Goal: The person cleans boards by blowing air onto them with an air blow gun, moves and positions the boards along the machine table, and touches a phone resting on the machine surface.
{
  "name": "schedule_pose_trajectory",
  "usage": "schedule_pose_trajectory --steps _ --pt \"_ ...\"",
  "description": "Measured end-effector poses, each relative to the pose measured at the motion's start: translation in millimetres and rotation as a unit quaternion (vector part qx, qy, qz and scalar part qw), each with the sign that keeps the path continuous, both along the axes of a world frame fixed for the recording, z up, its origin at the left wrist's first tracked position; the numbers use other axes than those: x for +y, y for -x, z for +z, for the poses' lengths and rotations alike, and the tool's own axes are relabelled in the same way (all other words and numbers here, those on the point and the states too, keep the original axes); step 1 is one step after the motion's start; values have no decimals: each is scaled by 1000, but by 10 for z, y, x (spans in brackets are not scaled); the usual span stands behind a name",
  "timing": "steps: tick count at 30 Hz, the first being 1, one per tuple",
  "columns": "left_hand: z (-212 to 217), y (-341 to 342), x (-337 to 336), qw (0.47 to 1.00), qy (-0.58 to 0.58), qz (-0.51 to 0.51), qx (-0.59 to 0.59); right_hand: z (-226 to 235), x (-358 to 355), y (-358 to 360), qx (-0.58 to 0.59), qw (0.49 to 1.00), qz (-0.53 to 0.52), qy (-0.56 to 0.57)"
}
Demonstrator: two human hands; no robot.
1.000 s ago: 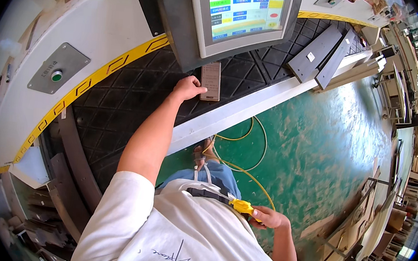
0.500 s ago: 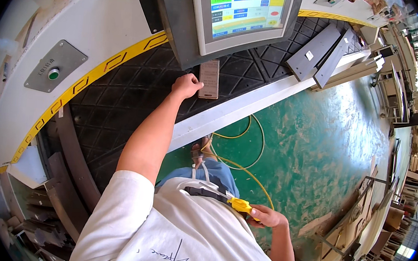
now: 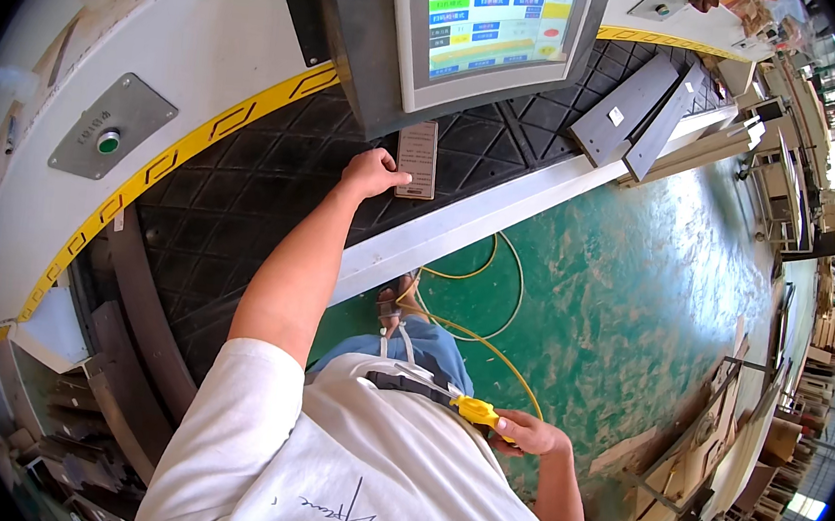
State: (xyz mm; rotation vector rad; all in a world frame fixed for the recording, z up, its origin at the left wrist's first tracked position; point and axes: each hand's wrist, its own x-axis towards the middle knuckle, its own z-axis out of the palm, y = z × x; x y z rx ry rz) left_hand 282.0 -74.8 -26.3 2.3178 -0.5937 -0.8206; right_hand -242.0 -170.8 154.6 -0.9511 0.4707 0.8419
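Your curled left hand (image 3: 372,173) touches a probably light, stiff board (image 3: 419,152), hold unclear; pinch its sides. Right hand (image 3: 533,434) grips the blower (image 3: 473,410).

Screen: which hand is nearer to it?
Left. The left hand is below the screen, thumb at a brown slab; the right hand is much farther down the view, holding a yellow air gun.

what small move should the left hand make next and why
Perhaps the left hand should pinch the slim rectangular item by its left edge: the thumb overlaps that edge, while the right hand is occupied holding the yellow tool.
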Motion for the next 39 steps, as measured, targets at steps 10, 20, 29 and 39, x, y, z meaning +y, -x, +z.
schedule_pose_trajectory --steps 10,20,29,39 --pt "-84 -30 -8 1000 -13 -9 -11 37 -12 -2 10 1000 2 11" --pt "-90 1 -102 999 -25 31 -7 210 -156 107 -49 996 -52 57" --pt "-71 -7 -50 999 -12 31 9 600 -262 176 -71 947 -196 246" --pt "-134 -45 -6 1000 10 -16 -16 625 -152 218 -40 981 -96 165"
